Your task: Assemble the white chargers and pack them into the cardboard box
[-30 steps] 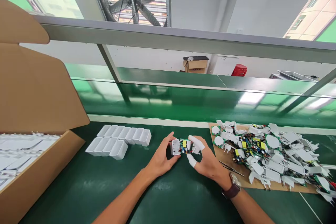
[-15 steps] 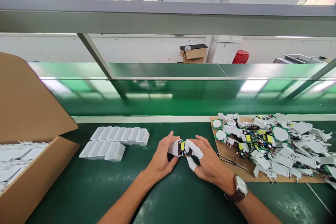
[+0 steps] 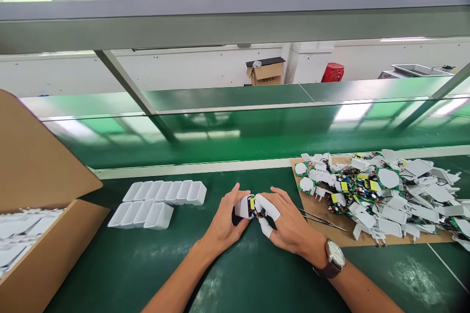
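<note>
Between my hands is a small white plastic housing (image 3: 243,207), gripped by my left hand (image 3: 228,215) with thumb and fingers at its left side. A circuit board (image 3: 252,206) with a yellow component sits at the housing's right end. My right hand (image 3: 285,217), with white covers on its thumb and index finger, pinches at the board from the right. The covered fingertips hide part of it. White housings lie in rows in front and to the left, forming white open boxes (image 3: 157,216). A pair of tweezers (image 3: 323,220) lies to the right of my right hand.
A brown sheet (image 3: 312,205) at the right bears a heap of white plug housings and circuit boards (image 3: 396,205). An open cardboard box (image 3: 79,234) with white parts stands at the left. A green panel (image 3: 257,129) and metal frame rise behind the green table (image 3: 121,274).
The view has tilted slightly, so the surroundings shift a little. Both hands keep their hold on the white housing and circuit board, with almost no other movement.
</note>
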A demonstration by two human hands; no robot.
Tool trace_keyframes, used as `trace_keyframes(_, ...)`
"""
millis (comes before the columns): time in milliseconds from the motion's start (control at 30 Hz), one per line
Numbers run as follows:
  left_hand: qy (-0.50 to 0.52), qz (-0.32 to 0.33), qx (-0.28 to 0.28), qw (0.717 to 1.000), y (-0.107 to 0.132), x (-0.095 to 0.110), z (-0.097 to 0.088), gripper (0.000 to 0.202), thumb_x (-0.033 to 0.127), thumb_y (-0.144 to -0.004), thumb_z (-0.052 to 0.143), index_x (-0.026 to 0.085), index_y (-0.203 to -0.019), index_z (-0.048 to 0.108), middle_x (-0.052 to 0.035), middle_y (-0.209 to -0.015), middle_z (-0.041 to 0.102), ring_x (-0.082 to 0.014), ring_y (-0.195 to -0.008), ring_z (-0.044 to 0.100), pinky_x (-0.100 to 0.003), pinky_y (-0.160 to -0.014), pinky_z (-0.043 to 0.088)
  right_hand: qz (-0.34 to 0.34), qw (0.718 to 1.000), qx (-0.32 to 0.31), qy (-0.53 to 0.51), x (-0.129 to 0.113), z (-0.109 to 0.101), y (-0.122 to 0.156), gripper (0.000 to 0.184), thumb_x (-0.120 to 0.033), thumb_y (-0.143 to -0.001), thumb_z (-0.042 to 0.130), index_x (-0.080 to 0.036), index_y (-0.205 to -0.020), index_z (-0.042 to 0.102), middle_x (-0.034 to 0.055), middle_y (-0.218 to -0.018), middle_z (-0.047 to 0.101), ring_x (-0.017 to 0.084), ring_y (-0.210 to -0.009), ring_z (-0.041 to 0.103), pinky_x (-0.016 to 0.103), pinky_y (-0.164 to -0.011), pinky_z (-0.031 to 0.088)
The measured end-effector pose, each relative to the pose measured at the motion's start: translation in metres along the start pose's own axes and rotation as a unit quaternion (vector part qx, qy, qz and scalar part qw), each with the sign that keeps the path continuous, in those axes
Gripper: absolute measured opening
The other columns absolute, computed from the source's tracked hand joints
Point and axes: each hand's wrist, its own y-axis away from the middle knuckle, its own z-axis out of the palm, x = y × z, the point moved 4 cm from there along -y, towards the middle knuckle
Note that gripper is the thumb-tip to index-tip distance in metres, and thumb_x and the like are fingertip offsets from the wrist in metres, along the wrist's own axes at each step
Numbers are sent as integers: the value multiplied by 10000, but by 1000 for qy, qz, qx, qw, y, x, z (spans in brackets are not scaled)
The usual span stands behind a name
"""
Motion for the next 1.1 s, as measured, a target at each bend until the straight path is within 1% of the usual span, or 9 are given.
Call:
trace_keyframes(100,7,0,-3,1000,-1,1,-1,925,219,-953,655,315,-1645,49,-144,-1399,630,-315,-1310,597,-570,-1120,445,-4,1000,8,-2,0,-2,0,702,-55,-859,468,-185,-1532,321,147,-1218,670,284,-1062,661,608,-1059,522)
trace_keyframes(300,29,-25,-17,999,-1,1,-2,915,253,-965,653,336,-1643,44,-128,-1392,630,-305,-1313,597,-567,-1121,449,-11,1000,9,0,2,0,1,735,-25,-851,466,-149,-1553,289,157,-1247,664,281,-1107,648,596,-1079,510)
trace_keyframes(533,23,-35,-21,999,1,-2,1,938,245,-954,670,323,-1640,36,-134,-1390,629,-303,-1320,591,-587,-1133,440,1,1000,13,-11,4,3,3,736,-41,-878,461,-183,-1570,255,152,-1259,671,283,-1082,665,612,-1077,502)
trace_keyframes(700,23,-23,-13,999,1,-2,1,934,255,-955,678,320,-1641,48,-135,-1378,636,-300,-1302,600,-583,-1126,446,2,1000,10,-14,5,4,4,729,-46,-891,464,-187,-1574,255,153,-1265,673,287,-1103,669,613,-1095,489)
trace_keyframes(900,24,-19,-18,999,-1,1,0,928,257,-958,676,324,-1642,51,-135,-1377,638,-299,-1297,606,-570,-1122,454,2,1000,18,-24,5,2,4,726,-71,-907,488,-186,-1584,251,155,-1269,675,287,-1098,670,618,-1092,493)
trace_keyframes(1033,28,-14,-24,999,-1,5,2,927,257,-960,671,330,-1643,48,-130,-1388,636,-301,-1301,601,-569,-1127,451,-1,1000,11,-27,7,6,6,704,-83,-922,499,-180,-1578,266,163,-1267,674,291,-1107,666,621,-1091,491)
trace_keyframes(1100,19,-9,-27,999,-1,6,4,939,237,-949,677,330,-1645,53,-134,-1409,630,-318,-1325,575,-589,-1128,441,-3,999,5,-34,7,9,7,689,-108,-935,522,-174,-1576,277,168,-1255,677,300,-1132,662,625,-1092,489)
